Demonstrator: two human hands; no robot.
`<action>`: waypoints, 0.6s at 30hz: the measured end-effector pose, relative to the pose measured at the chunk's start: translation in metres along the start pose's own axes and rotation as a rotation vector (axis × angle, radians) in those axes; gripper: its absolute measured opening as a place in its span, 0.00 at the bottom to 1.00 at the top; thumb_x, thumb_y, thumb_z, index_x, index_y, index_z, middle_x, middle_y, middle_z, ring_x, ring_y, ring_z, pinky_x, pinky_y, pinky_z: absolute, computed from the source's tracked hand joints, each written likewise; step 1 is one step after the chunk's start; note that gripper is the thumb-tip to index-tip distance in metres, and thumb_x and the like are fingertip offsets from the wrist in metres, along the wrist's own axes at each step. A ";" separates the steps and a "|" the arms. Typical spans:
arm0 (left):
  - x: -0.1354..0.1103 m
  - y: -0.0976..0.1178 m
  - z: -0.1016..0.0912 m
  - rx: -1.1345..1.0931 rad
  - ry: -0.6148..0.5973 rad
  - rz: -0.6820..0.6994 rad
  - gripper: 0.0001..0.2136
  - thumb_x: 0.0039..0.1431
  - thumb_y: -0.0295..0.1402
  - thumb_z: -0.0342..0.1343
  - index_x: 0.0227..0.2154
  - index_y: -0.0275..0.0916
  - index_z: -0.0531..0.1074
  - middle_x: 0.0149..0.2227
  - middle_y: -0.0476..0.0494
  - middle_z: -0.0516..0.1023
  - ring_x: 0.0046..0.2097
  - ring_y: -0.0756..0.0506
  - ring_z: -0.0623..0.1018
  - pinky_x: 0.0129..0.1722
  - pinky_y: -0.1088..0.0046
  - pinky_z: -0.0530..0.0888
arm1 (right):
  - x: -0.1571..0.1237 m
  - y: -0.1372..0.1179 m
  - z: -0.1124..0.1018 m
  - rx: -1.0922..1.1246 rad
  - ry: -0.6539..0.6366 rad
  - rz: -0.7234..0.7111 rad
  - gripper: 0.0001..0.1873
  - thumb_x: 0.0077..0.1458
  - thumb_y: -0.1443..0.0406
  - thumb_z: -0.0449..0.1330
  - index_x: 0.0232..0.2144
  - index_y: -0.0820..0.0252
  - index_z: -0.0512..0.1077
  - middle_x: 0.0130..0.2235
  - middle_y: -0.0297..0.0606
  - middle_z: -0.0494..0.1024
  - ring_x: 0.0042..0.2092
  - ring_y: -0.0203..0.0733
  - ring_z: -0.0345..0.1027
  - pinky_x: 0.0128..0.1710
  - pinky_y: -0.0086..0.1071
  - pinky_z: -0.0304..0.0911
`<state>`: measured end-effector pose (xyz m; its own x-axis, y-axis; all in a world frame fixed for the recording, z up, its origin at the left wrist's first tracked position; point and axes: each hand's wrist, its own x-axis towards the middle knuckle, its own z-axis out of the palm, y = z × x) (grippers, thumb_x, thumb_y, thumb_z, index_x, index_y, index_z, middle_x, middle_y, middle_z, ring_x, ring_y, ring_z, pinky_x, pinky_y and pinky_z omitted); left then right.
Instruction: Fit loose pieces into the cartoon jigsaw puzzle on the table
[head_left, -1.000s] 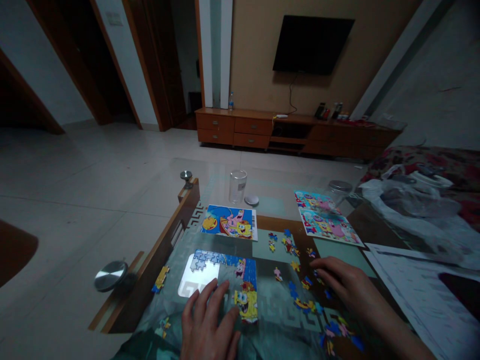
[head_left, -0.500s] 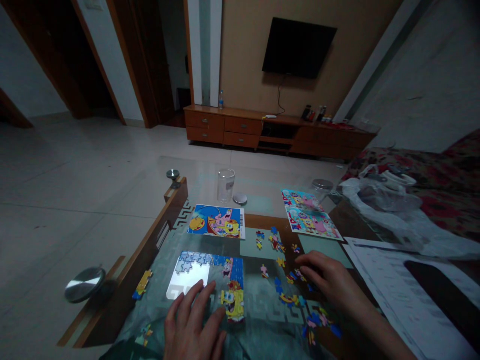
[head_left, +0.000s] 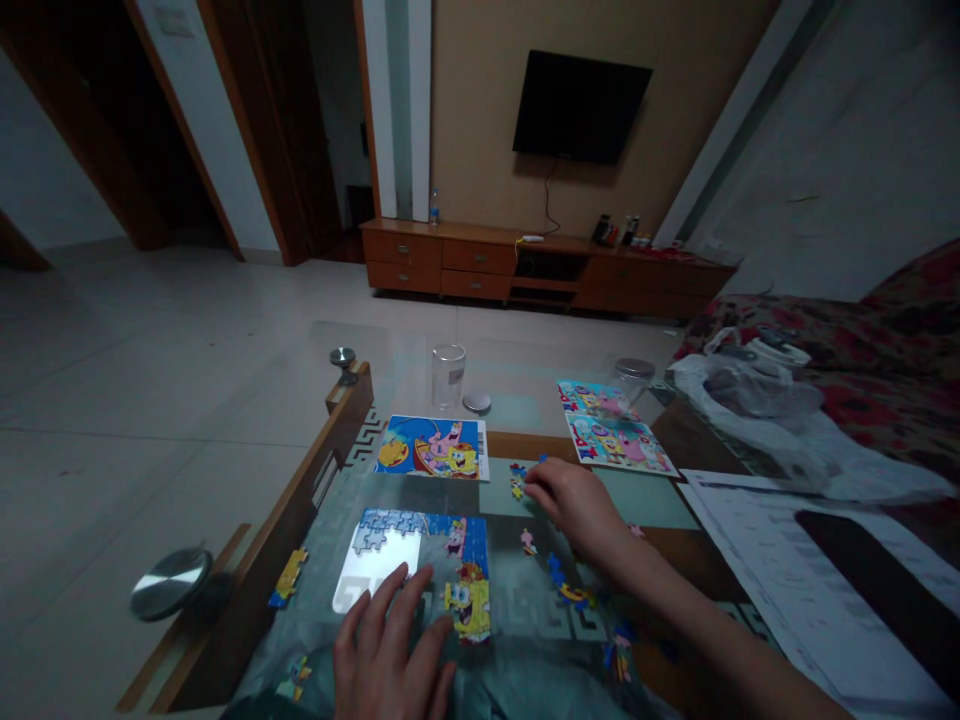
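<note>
Picking one thin piece cleanly from the group of small blue, red and yellow jigsaw pieces [head_left: 517, 482] calls, I judge, for a light pinch on opposite edges, leaving its neighbours undisturbed. The right hand [head_left: 571, 502] is just beside that group, thumb and fingertips nearly together; whether they grip a piece I cannot tell. The left hand [head_left: 390, 645] lies palm down, fingers spread, with no piece visible in its hold, at the lower left of the partly joined blue-and-yellow cartoon jigsaw [head_left: 470, 605] on the clear glass surface [head_left: 525, 630]. Gentle pressure would probably steady the joined part best, and the flat, blue printed cartoon card [head_left: 431, 447] beyond it offers a colour check. The right forearm hides part of the surface; the left fingers mask whatever lies beneath them. A bright white patch washes out the jigsaw's gap, and the dark blue-and-red piece cluster [head_left: 619, 652] is too dim to separate.
</note>
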<state>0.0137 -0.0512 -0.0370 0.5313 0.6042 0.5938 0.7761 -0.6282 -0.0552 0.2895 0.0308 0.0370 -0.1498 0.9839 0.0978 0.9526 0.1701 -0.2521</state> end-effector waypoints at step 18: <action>0.000 0.001 0.000 -0.023 0.032 -0.009 0.12 0.51 0.28 0.55 0.40 0.47 0.71 0.53 0.39 0.71 0.55 0.36 0.68 0.45 0.55 0.68 | 0.013 -0.010 0.001 0.049 -0.075 -0.042 0.08 0.53 0.74 0.59 0.33 0.58 0.74 0.36 0.41 0.78 0.38 0.45 0.71 0.35 0.32 0.60</action>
<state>0.0149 -0.0520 -0.0365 0.5130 0.5944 0.6193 0.7728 -0.6338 -0.0318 0.2784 0.0417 0.0402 -0.2108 0.9768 0.0375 0.9313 0.2123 -0.2959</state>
